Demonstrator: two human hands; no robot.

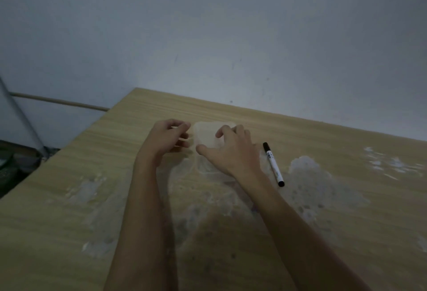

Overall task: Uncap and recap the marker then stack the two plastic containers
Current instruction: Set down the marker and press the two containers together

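Observation:
A clear plastic container (205,134) sits near the middle of the wooden table, its walls almost see-through. My right hand (231,149) lies over its right side and top, thumb and fingers closed on its rim. My left hand (169,137) is at its left edge, fingers curled and touching the container's wall. Whether a second container is nested in or under it I cannot tell. A white marker (273,164) with black cap and black end lies capped on the table just right of my right hand.
The wooden table (346,221) has pale worn patches across its surface. A grey wall runs along its far edge. Past the table's left edge are a pipe (20,115) and dark floor clutter (11,166).

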